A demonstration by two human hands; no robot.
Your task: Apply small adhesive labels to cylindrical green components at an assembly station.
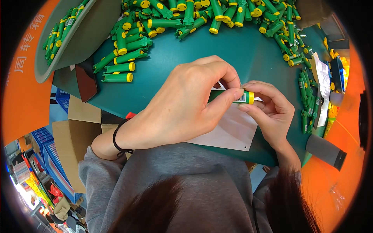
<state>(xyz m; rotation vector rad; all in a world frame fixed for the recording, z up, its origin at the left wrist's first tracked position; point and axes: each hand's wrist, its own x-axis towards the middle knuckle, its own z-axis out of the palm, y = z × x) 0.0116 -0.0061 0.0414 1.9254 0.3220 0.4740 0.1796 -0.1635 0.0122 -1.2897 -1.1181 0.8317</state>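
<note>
A small green tube with a yellow end cap is held between my two hands above a white sheet on the green table. A barcode label shows on its side. My left hand reaches across from the left, its thumb and forefinger closed on the tube by the label. Thumb and fingers of my right hand grip the tube near its yellow cap. The far end of the tube is hidden behind my left hand.
Loose green tubes are heaped along the table's far side. A grey bin at upper left holds more. Labelled tubes lie at right, near a grey cylinder. An open cardboard box stands at lower left beside a dark phone-like slab.
</note>
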